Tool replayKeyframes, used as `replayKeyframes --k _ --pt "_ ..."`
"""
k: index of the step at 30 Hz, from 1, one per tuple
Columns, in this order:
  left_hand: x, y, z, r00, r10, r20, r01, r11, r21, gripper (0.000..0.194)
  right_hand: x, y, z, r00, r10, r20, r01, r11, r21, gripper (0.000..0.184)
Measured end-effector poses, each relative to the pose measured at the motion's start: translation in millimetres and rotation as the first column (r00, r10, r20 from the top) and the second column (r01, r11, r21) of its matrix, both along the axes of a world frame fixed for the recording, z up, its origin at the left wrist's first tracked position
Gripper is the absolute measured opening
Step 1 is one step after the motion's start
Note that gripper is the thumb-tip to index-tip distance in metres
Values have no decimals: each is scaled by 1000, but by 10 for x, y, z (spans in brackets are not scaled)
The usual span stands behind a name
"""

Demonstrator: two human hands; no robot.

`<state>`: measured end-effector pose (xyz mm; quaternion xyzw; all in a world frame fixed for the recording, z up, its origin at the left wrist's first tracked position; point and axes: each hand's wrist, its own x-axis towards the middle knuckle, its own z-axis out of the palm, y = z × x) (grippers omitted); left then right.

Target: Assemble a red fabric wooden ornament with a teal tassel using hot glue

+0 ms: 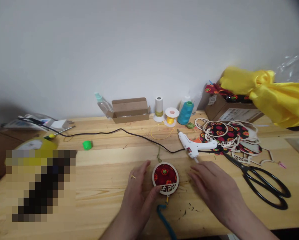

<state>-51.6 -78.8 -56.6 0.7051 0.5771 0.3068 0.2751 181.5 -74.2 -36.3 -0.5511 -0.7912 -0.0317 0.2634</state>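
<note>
A round ornament (165, 174) with a pale cut-out frame, dark red patterned fabric and a lattice at its lower edge lies on the table. A green cord runs from its top; a yellow loop and a blue tassel cord (161, 213) hang from its bottom. Beside its left edge is my left hand (139, 190), thumb touching the lower rim, fingers stretched apart from it. To the right, my right hand (214, 186) hovers with loosely bent fingers, nothing visible in them. Its fingertips are close to the rear of a white glue gun (198, 145), lying on its side.
Black scissors (261, 181) lie at the right, near a pile of frames and fabric pieces (229, 136). Thread spools (185, 113) and an open cardboard box (130, 111) stand along the wall. A black cable (99, 133) crosses the table past a green cap (87, 145).
</note>
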Motion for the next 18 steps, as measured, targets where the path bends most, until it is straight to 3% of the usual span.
replayKeyframes --k 6,18 --pt "2 -5 9 1000 3 -2 -3 1000 0 50 -168 -37 -37 997 71 -37 -71 997 -2 25" --pt "-4 0 -16 1000 8 8 -8 1000 27 51 -176 -81 -32 988 87 -126 -81 995 51 24"
